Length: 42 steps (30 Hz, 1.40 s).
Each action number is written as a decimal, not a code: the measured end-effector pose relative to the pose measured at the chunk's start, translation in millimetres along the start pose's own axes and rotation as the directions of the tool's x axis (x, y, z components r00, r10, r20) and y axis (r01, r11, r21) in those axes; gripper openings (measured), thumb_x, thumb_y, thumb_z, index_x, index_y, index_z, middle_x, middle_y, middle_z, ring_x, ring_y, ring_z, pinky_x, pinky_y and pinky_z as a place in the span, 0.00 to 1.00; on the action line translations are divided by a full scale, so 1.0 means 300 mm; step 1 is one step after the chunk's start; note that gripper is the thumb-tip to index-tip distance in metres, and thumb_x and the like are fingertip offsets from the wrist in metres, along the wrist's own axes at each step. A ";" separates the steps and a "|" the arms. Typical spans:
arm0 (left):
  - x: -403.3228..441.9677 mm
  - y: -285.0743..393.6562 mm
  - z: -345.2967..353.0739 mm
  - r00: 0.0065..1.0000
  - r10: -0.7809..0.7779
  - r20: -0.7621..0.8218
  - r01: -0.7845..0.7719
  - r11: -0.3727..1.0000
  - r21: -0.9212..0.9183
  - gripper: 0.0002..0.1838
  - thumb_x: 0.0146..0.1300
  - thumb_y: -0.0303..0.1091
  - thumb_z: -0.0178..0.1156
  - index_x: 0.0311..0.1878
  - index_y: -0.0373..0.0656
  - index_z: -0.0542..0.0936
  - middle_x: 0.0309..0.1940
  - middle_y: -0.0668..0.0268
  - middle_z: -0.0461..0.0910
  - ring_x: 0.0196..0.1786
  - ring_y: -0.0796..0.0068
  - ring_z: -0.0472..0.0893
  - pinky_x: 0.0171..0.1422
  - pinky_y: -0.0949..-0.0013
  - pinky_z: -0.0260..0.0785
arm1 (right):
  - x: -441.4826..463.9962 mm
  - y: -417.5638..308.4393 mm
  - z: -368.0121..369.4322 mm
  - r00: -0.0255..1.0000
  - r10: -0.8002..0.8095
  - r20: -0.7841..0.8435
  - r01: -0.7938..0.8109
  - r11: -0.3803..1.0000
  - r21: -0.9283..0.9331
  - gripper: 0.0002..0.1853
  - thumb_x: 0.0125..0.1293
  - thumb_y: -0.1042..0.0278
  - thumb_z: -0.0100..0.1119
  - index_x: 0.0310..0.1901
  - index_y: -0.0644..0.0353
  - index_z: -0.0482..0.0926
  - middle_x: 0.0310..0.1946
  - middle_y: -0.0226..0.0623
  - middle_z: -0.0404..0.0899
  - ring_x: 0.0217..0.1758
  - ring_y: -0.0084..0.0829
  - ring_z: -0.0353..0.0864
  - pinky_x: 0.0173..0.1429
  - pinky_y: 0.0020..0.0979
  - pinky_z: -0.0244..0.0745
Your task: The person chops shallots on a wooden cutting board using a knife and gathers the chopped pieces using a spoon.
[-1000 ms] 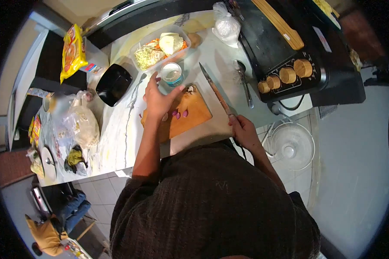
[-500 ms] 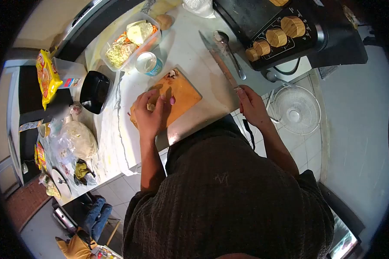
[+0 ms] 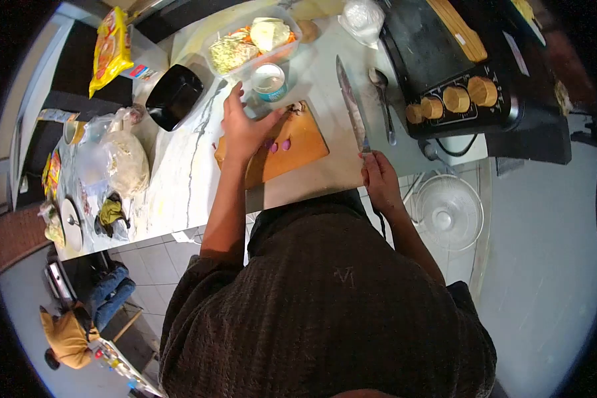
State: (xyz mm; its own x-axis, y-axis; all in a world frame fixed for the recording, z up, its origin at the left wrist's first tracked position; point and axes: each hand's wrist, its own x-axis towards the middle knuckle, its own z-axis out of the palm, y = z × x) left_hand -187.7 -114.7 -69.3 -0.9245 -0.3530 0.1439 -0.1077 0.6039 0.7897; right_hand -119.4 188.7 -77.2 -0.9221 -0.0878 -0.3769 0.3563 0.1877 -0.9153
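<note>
My left hand [image 3: 245, 131] reaches over the orange cutting board [image 3: 305, 149] with thumb and fingers spread, holding nothing that I can see. Its fingertips are just left of a blue-and-white tub [image 3: 270, 83]. Small purple pieces, apparently shallot [image 3: 286, 144], lie on the board to the right of my wrist. Dark, peel-like scraps [image 3: 297, 107] sit at the board's far corner. My right hand [image 3: 381, 179] is closed around the handle of a long knife [image 3: 353, 99] near the counter's front edge. Its blade points away from me, to the right of the board.
A clear container [image 3: 255, 53] of shredded vegetables stands behind the tub. A black bowl [image 3: 174, 98] is farther left, near a bulging plastic bag [image 3: 127, 162]. Right of the knife are a spoon [image 3: 383, 99] and a black appliance with wooden knobs [image 3: 456, 99]. Another person [image 3: 69, 335] is at lower left.
My left hand has lifted from the board and moved toward the tub, its fingers opening wide. More purple pieces show on the board. My right hand keeps the knife; the whole view has shifted.
</note>
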 end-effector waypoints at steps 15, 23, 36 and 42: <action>0.038 -0.127 -0.086 0.953 -0.014 -0.302 0.001 0.999 -0.044 0.37 0.45 0.46 0.80 0.54 0.36 0.74 0.45 0.51 0.82 0.49 0.54 0.81 0.56 0.54 0.72 | 0.032 0.073 0.071 0.997 0.047 0.065 -0.039 0.993 -0.115 0.18 0.80 0.53 0.53 0.47 0.62 0.80 0.24 0.22 0.69 0.25 0.15 0.65 0.31 0.21 0.62; -0.037 -0.217 -0.151 0.945 -0.024 -0.327 -0.014 0.994 -0.111 0.40 0.46 0.44 0.81 0.59 0.34 0.74 0.49 0.48 0.82 0.53 0.52 0.82 0.59 0.55 0.73 | 0.034 -0.004 0.131 0.988 -0.034 0.154 0.096 0.903 -0.419 0.23 0.78 0.49 0.54 0.38 0.65 0.81 0.20 0.24 0.70 0.23 0.16 0.67 0.29 0.25 0.62; -0.225 -0.029 -0.103 0.919 0.387 0.082 -0.395 0.907 0.144 0.08 0.52 0.37 0.76 0.33 0.49 0.87 0.33 0.69 0.81 0.43 0.65 0.78 0.50 0.59 0.64 | 0.074 -0.033 0.110 0.980 0.075 0.183 -0.002 0.930 -0.367 0.25 0.82 0.44 0.45 0.43 0.61 0.79 0.19 0.23 0.66 0.20 0.16 0.65 0.26 0.23 0.61; -0.250 -0.006 -0.046 0.932 0.317 0.175 -0.351 0.908 0.226 0.11 0.53 0.43 0.75 0.36 0.52 0.86 0.38 0.71 0.77 0.51 0.65 0.73 0.56 0.56 0.58 | 0.073 -0.005 0.119 0.982 -0.059 0.179 0.122 0.924 -0.361 0.23 0.81 0.48 0.47 0.43 0.62 0.79 0.20 0.23 0.66 0.22 0.15 0.63 0.28 0.23 0.60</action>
State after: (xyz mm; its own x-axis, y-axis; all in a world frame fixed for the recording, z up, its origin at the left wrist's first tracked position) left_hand -113.0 -99.1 -73.3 -0.9599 -0.0128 0.2801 0.1441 0.8345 0.5318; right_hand -134.6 151.5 -89.1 -0.8997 -0.2722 -0.3413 0.1626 0.5165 -0.8407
